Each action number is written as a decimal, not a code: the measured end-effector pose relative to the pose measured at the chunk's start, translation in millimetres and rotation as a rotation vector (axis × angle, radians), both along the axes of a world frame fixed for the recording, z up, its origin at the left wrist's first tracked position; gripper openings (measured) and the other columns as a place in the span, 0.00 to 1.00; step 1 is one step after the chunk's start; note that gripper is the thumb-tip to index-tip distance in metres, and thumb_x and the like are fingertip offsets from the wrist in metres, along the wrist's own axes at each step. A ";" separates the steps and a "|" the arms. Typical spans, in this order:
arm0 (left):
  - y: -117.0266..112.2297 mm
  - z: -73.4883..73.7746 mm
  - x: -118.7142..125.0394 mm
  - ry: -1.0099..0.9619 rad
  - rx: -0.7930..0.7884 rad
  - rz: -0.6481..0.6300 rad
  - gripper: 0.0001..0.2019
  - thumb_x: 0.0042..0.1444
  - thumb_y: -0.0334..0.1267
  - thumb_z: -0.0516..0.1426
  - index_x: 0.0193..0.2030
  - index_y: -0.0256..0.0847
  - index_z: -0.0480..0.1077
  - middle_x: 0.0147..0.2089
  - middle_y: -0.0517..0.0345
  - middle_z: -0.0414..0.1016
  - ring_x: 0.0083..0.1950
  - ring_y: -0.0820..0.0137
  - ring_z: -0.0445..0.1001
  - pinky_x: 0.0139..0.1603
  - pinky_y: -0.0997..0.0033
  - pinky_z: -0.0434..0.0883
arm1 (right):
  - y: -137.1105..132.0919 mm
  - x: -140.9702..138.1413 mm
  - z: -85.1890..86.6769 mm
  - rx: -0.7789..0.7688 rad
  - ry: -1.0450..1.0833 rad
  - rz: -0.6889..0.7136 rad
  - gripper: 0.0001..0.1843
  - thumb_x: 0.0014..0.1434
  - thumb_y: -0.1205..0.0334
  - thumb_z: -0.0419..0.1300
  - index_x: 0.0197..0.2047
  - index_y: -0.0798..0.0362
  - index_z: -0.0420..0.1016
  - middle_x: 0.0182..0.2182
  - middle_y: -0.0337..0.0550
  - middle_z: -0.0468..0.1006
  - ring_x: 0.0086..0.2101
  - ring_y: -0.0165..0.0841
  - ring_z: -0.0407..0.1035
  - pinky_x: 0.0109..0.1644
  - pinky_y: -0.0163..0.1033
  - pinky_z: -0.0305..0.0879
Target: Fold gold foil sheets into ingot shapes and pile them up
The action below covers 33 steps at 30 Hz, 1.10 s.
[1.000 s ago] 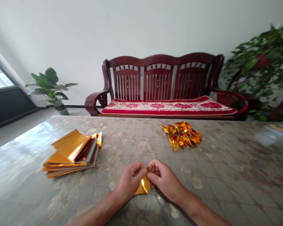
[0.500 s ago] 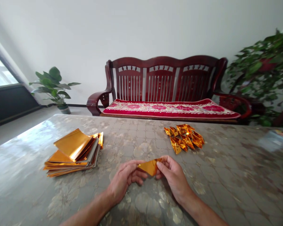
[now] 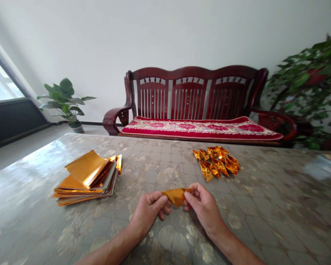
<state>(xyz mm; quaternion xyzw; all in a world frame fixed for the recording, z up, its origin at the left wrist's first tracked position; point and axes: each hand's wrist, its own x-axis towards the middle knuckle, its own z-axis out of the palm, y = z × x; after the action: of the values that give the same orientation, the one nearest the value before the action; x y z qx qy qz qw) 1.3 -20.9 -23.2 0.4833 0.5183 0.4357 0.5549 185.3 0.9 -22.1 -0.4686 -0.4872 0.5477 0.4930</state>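
Observation:
A small folded piece of gold foil paper (image 3: 176, 195) is held just above the table between both hands. My left hand (image 3: 149, 211) pinches its left end with thumb and fingers closed. On its right end, my right hand (image 3: 204, 208) is closed in the same pinch. A stack of flat gold foil sheets (image 3: 86, 178) lies on the table to the left. Several folded gold pieces (image 3: 216, 162) sit in a pile at the far right of the hands.
The table (image 3: 264, 206) has a glossy floral cover. Behind it stands a dark red wooden bench (image 3: 193, 106) with a red cushion. A potted plant (image 3: 64, 103) is on the floor at left, a leafy plant (image 3: 311, 84) at right.
The folded gold piece went from hanging down between the hands to lying sideways, stretched between both pinches. The hands moved slightly apart and a little farther from me.

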 end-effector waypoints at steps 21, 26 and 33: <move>8.0 -1.3 -2.5 -0.190 0.044 0.221 0.19 0.40 0.44 0.70 0.36 0.34 0.74 0.21 0.63 0.73 0.20 0.76 0.70 0.19 0.82 0.64 | 0.5 2.3 -8.0 0.064 -0.049 0.076 0.15 0.53 0.52 0.65 0.30 0.49 0.62 0.20 0.33 0.71 0.22 0.29 0.65 0.27 0.34 0.63; 8.1 -2.1 -6.0 -0.098 0.111 0.206 0.17 0.42 0.38 0.68 0.40 0.36 0.76 0.25 0.66 0.72 0.21 0.76 0.73 0.20 0.81 0.65 | 1.2 2.5 -8.9 0.064 -0.048 0.103 0.14 0.53 0.54 0.65 0.30 0.49 0.63 0.19 0.33 0.71 0.21 0.28 0.64 0.26 0.33 0.62; 8.9 -2.0 -7.3 -0.068 0.102 0.151 0.13 0.44 0.38 0.67 0.35 0.36 0.73 0.19 0.66 0.72 0.18 0.76 0.71 0.20 0.81 0.66 | 2.7 1.9 -12.8 0.083 -0.059 0.135 0.11 0.53 0.58 0.63 0.35 0.50 0.64 0.22 0.32 0.70 0.23 0.28 0.64 0.27 0.32 0.62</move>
<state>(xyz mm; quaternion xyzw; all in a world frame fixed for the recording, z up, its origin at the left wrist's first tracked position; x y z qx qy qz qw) -6.0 -12.0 -25.3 0.4555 0.5114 0.5182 0.5123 187.2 3.6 -34.9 -0.4301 -0.5541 0.5449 0.4594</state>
